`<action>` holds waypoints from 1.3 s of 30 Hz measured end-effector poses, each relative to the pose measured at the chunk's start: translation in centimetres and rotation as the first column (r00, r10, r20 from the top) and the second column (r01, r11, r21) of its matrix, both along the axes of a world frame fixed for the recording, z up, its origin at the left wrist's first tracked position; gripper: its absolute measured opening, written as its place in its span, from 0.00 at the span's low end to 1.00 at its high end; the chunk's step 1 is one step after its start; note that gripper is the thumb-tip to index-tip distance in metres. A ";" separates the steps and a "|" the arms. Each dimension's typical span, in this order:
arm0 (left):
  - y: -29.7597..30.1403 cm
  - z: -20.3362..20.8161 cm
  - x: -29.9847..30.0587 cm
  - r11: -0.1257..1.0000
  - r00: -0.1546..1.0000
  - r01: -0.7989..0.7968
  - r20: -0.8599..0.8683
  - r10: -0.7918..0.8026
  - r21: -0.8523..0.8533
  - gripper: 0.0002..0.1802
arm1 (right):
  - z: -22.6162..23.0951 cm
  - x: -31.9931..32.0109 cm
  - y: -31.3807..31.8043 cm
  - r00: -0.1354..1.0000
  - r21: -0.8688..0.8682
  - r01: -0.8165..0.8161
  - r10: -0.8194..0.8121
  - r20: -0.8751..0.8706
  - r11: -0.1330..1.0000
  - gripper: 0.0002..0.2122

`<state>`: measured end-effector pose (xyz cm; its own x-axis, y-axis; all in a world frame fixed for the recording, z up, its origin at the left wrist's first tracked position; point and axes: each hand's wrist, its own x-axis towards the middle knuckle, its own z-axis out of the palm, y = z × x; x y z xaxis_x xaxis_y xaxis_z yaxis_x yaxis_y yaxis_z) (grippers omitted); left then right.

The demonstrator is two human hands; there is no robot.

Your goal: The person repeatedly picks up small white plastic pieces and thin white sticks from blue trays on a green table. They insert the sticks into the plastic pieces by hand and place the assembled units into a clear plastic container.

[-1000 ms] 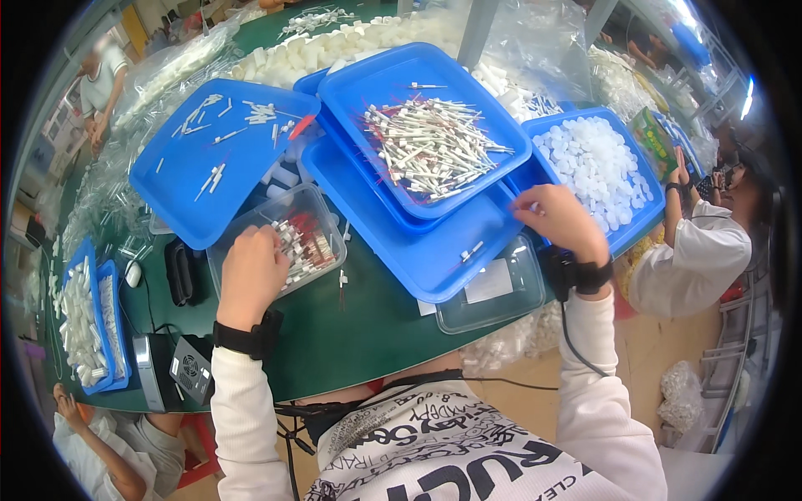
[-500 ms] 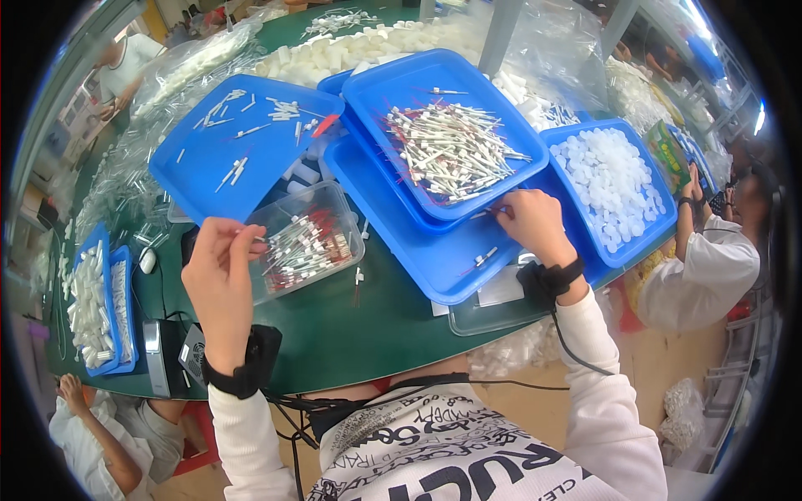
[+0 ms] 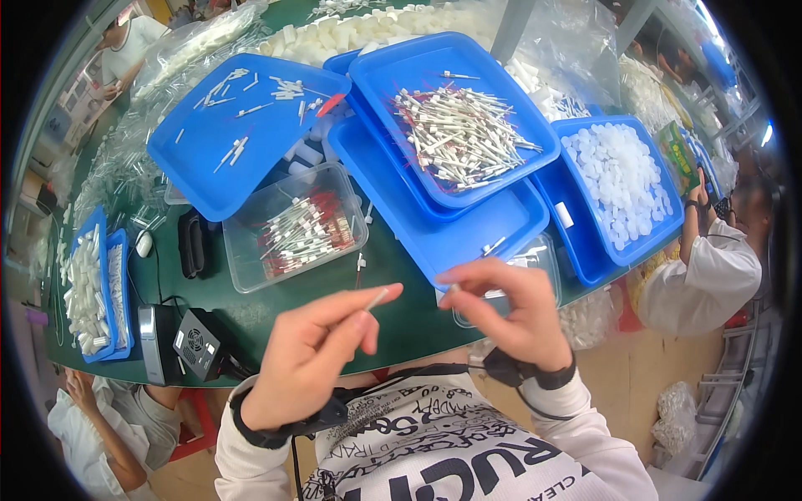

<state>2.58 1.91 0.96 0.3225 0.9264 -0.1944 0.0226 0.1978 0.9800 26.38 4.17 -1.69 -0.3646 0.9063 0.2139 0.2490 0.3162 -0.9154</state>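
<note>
My left hand [image 3: 313, 351] is closed in a pinch on a thin white stick [image 3: 378, 298], its tip showing past the thumb. Facing it, my right hand [image 3: 518, 309] pinches a small white piece [image 3: 454, 288], mostly covered by the fingertips. The two hands are apart, in front of the near edge of an open blue tray [image 3: 434, 255]. Beyond my left hand stands a clear plastic box [image 3: 242, 280] of white sticks with red wires [image 3: 301, 234]. A higher blue tray [image 3: 547, 146] carries a large heap of similar white sticks [image 3: 464, 138].
At the far left, a blue tray [image 3: 180, 154] holds scattered sticks. White translucent caps [image 3: 618, 179] fill a tray on the right. A small black fan device [image 3: 198, 344] stands near the table's front edge. Other people [image 3: 702, 275] sit on both sides.
My left hand has come right and nearer from beside the clear box. My right hand has drawn back from the stacked trays toward it. The view has shifted slightly.
</note>
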 end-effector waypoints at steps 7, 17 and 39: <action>-1.4 0.2 1.0 0.857 0.921 0.057 -0.358 0.152 0.512 0.07 | 0.0 -2.2 -0.7 0.944 -0.145 -0.175 0.124 -0.306 0.974 0.09; -1.4 -0.1 0.7 0.763 0.887 0.036 -0.373 0.273 0.645 0.08 | 0.1 -1.7 -0.6 0.941 -0.215 -0.200 0.126 -0.314 0.956 0.08; -1.2 -1.2 0.0 0.729 0.881 -0.120 -0.266 0.391 0.674 0.09 | -2.1 -4.1 -0.1 0.992 0.609 0.081 -0.126 0.032 0.789 0.10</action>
